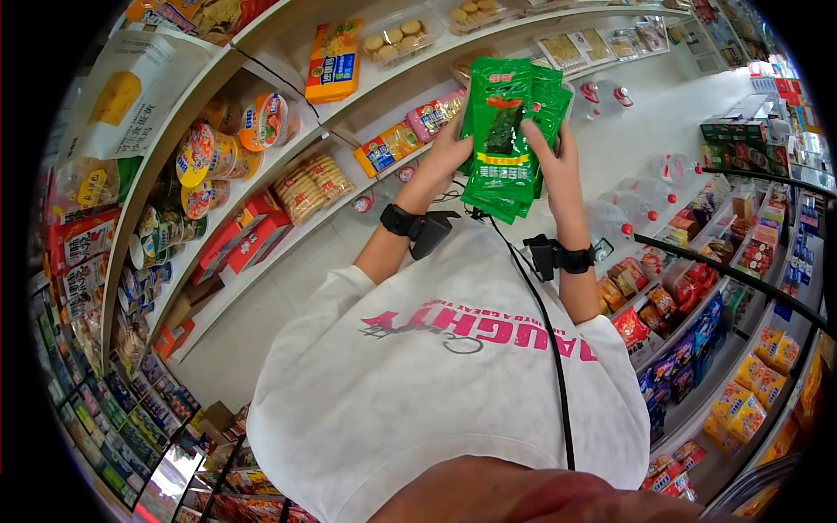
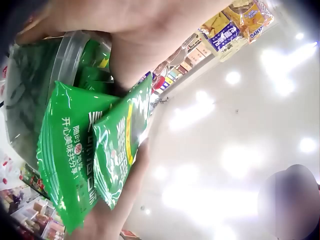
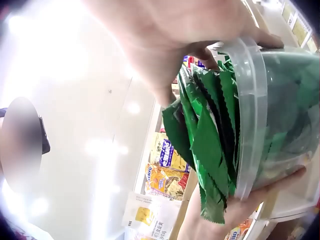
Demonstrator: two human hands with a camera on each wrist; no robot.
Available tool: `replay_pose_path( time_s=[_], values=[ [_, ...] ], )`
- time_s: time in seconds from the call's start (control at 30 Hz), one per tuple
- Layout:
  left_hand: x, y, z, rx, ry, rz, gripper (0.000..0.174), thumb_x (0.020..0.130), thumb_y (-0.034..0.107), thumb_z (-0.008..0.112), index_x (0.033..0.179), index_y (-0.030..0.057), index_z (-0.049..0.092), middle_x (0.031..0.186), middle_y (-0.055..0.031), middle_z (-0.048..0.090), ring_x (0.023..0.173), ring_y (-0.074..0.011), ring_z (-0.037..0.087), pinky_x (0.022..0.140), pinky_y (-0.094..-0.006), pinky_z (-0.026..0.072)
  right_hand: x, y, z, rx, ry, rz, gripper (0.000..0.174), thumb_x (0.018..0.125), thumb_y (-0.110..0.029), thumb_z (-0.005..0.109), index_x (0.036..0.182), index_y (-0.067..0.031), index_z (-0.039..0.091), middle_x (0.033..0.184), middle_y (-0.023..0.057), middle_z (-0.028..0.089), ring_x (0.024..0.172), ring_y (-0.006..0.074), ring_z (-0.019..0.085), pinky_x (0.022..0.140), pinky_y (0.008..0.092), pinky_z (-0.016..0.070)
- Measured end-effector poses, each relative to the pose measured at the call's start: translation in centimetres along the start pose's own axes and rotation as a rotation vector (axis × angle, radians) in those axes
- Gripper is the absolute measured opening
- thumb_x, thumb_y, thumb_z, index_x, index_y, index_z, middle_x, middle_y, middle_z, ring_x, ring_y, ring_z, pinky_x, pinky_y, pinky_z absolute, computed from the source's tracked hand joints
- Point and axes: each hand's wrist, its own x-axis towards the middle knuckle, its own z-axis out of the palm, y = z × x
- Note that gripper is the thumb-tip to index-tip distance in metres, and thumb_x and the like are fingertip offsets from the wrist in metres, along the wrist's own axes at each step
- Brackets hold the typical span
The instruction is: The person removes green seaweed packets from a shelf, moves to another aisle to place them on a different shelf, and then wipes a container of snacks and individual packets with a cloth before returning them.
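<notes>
Shop aisle, person in a white shirt (image 1: 340, 392) holding a clear plastic tub (image 3: 251, 120) out in front of the chest. Tub is crammed with green packets (image 1: 503, 139); several jut out past its rim. Both hands grip it: left hand (image 1: 447, 159) on one side, right hand (image 1: 561, 170) on the other, thumbs beside the packets, fingers round the wall. Dark camera straps (image 1: 577, 261) on both wrists. Near the left hand, a white shelf (image 1: 370, 77) carries a yellow pack (image 1: 388, 150) and a pink pack (image 1: 434, 115), side by side. Right of the tub, large clear bottles (image 1: 621, 215) with red caps stand on the floor.
</notes>
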Motion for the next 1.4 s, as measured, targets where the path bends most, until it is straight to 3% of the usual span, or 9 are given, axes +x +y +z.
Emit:
replay_pose_path(
  time_s=[0.1,0.23,0.4,0.63,0.73,0.83,1.0,1.23,1.4],
  values=[
    [0.3,-0.6,0.5,0.000,-0.004,-0.040,0.076,0.096,0.022,0.066,0.158,0.0105,0.025,0.149,-0.0105,0.046,0.129,-0.0179,0.048,0.106,-0.0303,0.0406,0.5,0.3,-1.6,-0.168,-0.081,-0.076,0.046,0.088,-0.030,0.078,0.116,0.0019,0.060,0.105,0.0099,0.061,0.098,0.0168,0.057,0.088,0.0299,0.0450],
    [0.1,0.2,1.2,-0.007,-0.044,-0.006,0.072,0.100,0.029,0.063,0.159,0.0121,0.024,0.146,-0.0100,0.048,0.127,-0.0170,0.048,0.104,-0.0293,0.0414,0.6,0.4,-1.9,0.150,-0.064,0.111,0.036,0.096,-0.024,0.068,0.121,0.0003,0.061,0.111,0.0073,0.065,0.098,0.0161,0.060,0.088,0.0304,0.0466],
    [-0.4,1.5,0.5,-0.040,-0.071,0.014,0.070,0.100,0.043,0.060,0.156,0.0144,0.030,0.143,-0.0069,0.051,0.130,-0.0175,0.046,0.108,-0.0322,0.0387,1.5,1.7,-1.4,0.142,-0.065,0.103,0.039,0.101,-0.026,0.058,0.129,0.0009,0.059,0.118,0.0080,0.063,0.107,0.0144,0.056,0.095,0.0284,0.0417],
    [-2.5,3.1,-3.5,-0.059,0.118,-0.017,0.080,0.098,0.055,0.057,0.158,0.0110,0.027,0.155,-0.0089,0.038,0.142,-0.0206,0.033,0.115,-0.0337,0.0267,2.8,0.9,4.6,0.243,-0.018,0.077,0.047,0.101,-0.023,0.055,0.142,0.0000,0.047,0.133,0.0094,0.055,0.117,0.0176,0.053,0.100,0.0309,0.0405],
    [-3.2,3.1,-5.6,-0.060,0.258,-0.001,0.073,0.101,0.054,0.051,0.155,0.0093,0.030,0.150,-0.0073,0.045,0.136,-0.0181,0.041,0.113,-0.0325,0.0299,4.1,2.6,6.4,0.250,-0.101,0.101,0.049,0.101,-0.022,0.054,0.144,-0.0005,0.044,0.136,0.0096,0.052,0.119,0.0183,0.052,0.100,0.0315,0.0415],
    [-2.5,1.3,-10.1,-0.185,0.225,0.036,0.072,0.101,0.055,0.049,0.149,0.0029,0.039,0.144,-0.0100,0.049,0.131,-0.0180,0.045,0.109,-0.0322,0.0359,4.6,2.0,9.9,0.395,-0.168,0.126,0.040,0.101,-0.014,0.056,0.139,-0.0046,0.049,0.129,0.0059,0.058,0.117,0.0176,0.056,0.097,0.0329,0.0463],
    [-3.6,2.9,-14.5,-0.229,0.385,-0.044,0.056,0.106,0.050,0.042,0.143,0.0089,0.049,0.135,-0.0046,0.057,0.118,-0.0147,0.056,0.098,-0.0362,0.0482,5.9,1.9,15.2,0.522,-0.301,0.190,0.032,0.100,-0.016,0.060,0.129,-0.0033,0.056,0.125,0.0042,0.061,0.117,0.0145,0.054,0.099,0.0312,0.0425],
    [-2.1,3.2,-20.2,-0.277,0.334,0.187,0.057,0.108,0.045,0.038,0.148,0.0041,0.040,0.134,-0.0095,0.057,0.118,-0.0169,0.058,0.096,-0.0354,0.0516,8.5,2.2,19.8,0.675,-0.379,0.189,0.043,0.103,-0.024,0.056,0.143,-0.0112,0.045,0.138,0.0017,0.055,0.125,0.0182,0.050,0.106,0.0362,0.0372],
    [-1.2,4.2,-21.5,-0.266,0.411,0.179,0.051,0.109,0.041,0.035,0.139,0.0013,0.047,0.125,-0.0093,0.060,0.108,-0.0149,0.060,0.089,-0.0320,0.0535,10.0,3.6,20.6,0.841,-0.334,0.284,0.032,0.104,-0.028,0.055,0.132,-0.0135,0.052,0.133,0.0028,0.058,0.123,0.0207,0.051,0.108,0.0400,0.0373]
  ],
)
